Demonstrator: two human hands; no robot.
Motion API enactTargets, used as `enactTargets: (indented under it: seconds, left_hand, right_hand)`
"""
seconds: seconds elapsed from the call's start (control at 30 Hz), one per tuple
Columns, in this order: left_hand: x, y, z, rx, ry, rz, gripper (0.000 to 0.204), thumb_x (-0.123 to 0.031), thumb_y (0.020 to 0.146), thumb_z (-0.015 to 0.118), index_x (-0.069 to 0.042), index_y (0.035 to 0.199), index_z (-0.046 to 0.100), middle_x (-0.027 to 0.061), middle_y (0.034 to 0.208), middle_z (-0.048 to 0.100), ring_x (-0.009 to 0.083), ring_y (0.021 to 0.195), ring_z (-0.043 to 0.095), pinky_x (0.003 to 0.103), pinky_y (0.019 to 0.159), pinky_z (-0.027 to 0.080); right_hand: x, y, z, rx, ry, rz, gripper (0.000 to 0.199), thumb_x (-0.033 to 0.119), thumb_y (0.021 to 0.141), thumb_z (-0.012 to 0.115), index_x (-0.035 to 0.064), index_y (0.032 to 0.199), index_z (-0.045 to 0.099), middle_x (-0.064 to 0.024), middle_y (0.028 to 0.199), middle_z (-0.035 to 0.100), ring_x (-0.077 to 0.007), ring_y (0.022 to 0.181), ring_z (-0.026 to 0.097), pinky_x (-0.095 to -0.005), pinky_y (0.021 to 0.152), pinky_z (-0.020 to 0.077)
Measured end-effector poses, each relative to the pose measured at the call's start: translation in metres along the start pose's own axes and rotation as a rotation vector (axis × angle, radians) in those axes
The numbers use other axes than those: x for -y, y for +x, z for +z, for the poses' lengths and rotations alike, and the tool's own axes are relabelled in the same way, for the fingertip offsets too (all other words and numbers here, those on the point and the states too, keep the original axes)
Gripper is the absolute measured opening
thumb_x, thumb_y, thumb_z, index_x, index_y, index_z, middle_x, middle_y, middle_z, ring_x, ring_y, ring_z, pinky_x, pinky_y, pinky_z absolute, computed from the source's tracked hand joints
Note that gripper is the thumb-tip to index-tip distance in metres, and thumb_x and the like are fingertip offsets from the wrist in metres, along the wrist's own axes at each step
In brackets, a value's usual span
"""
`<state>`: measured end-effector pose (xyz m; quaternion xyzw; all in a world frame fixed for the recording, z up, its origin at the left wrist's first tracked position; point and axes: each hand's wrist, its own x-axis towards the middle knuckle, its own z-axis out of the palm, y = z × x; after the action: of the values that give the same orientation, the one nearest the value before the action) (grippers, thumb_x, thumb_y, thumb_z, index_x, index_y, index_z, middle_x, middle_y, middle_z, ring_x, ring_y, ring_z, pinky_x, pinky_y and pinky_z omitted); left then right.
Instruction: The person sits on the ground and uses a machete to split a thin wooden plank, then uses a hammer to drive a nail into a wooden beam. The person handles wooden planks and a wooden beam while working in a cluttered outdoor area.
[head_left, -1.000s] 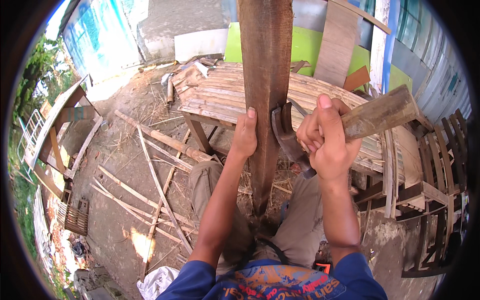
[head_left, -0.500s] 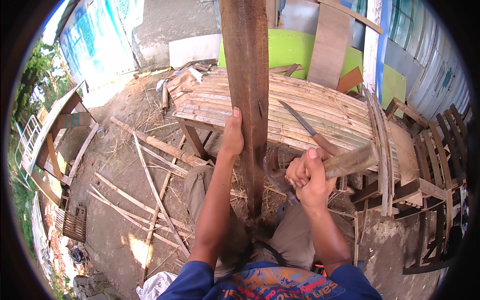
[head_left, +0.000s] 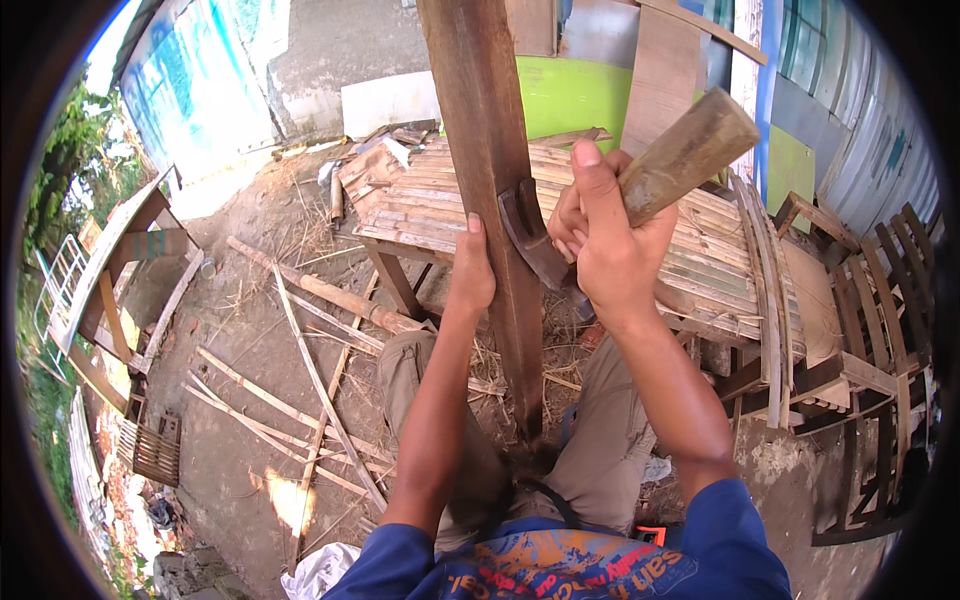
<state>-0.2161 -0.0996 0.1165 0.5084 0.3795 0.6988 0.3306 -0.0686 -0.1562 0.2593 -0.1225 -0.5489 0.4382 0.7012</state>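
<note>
The post [head_left: 492, 190] under my left hand [head_left: 470, 278] is dark, rough-sawn wood — matt, grainy. My right hand [head_left: 605, 245] grips a worn wooden handle [head_left: 685, 150]; its blade [head_left: 530, 235] is dull, pitted metal. The platform [head_left: 440, 205] behind is dry split bamboo — pale and matt.

— Any packages, labels, signs or screens on site?

— One possible item: a flat white rectangular board [head_left: 398, 103], upper centre of the frame, leaning against the grey wall behind the bamboo pile. Its face is plain; whether it is a sign cannot be told.

— Anything else?

— A crumpled white plastic bag [head_left: 318, 573] lies on the dirt at the lower edge, left of centre. No screens or labels seen.
</note>
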Motion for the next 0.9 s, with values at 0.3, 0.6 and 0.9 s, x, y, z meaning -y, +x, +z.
enactTargets:
  seconds: [0.3,0.6,0.9]
  left_hand:
    - [0.016,-0.016,-0.011,-0.022,-0.116,0.016,0.066,-0.048,0.108,0.026,0.006,0.099,0.062,0.0087,0.086,0.066,0.0151,0.079,0.057,0.033,0.073,0.047]
    - [0.000,-0.025,0.009,0.048,-0.062,0.096,0.064,-0.046,0.108,0.029,0.007,0.089,0.058,0.0077,0.079,0.062,0.0136,0.075,0.052,0.034,0.068,0.044]
    - [0.019,-0.024,0.007,-0.064,0.073,0.134,0.066,-0.048,0.108,0.029,0.009,0.092,0.058,0.0111,0.081,0.063,0.0177,0.076,0.052,0.037,0.070,0.044]
  right_hand:
    - [0.008,-0.014,-0.012,0.174,-0.110,0.058,0.051,0.045,0.103,0.054,0.0105,0.068,0.037,-0.0006,0.051,0.032,-0.0098,0.040,0.032,-0.0258,0.039,0.0257]
    - [-0.011,-0.066,-0.039,0.021,-0.051,0.163,0.049,0.036,0.102,0.058,0.0087,0.065,0.041,0.0010,0.049,0.039,-0.0078,0.040,0.039,-0.0258,0.038,0.0300]
    - [0.010,-0.016,-0.006,0.025,-0.035,-0.113,0.050,0.043,0.102,0.055,0.0108,0.068,0.036,-0.0006,0.047,0.029,-0.0111,0.037,0.029,-0.0291,0.035,0.0238]
